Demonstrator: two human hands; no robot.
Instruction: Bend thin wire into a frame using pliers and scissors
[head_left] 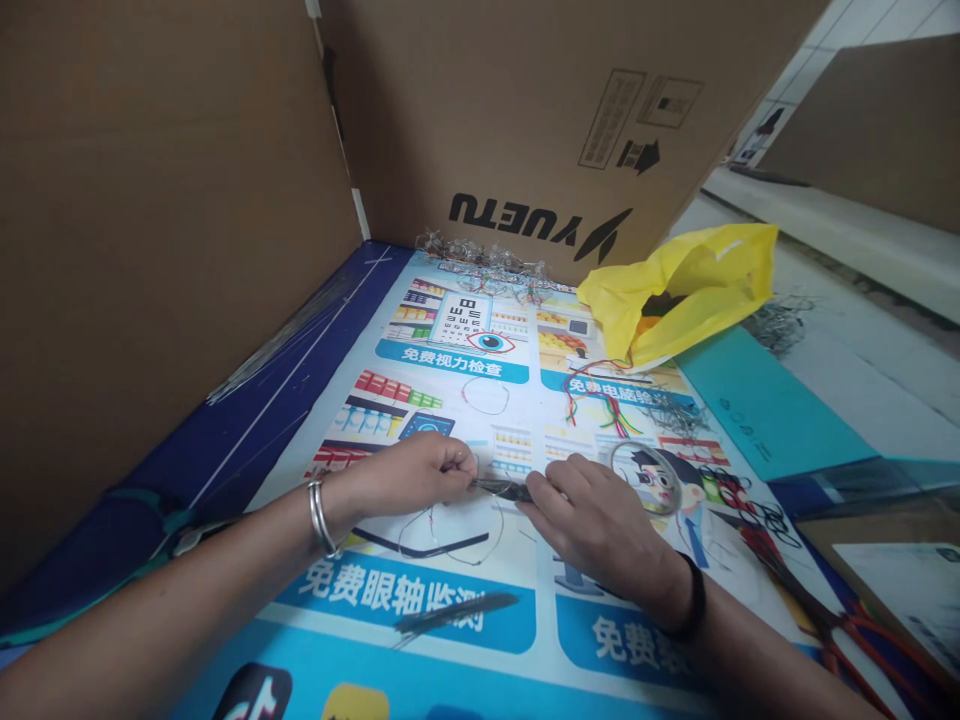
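Observation:
My left hand (435,470) is closed in a pinch on a thin wire (480,562), which hangs in loops below the fingers over the printed poster. In my right hand (596,515) is a pair of small dark pliers (504,489); the fist covers the handles. The plier jaws point left and meet the wire right at my left fingertips. Just beyond the hands a separate thin wire ring (485,396) lies flat. A bundle of straight cut wires (457,617) rests nearer to me.
Cardboard walls (480,120) stand at the back and left. A yellow bag (697,285), coloured cords (619,415), a roll of clear tape (671,490) and red-handled scissors (825,610) lie to the right. Tangled wire pieces (487,262) line the back; long wires (277,345) lie left.

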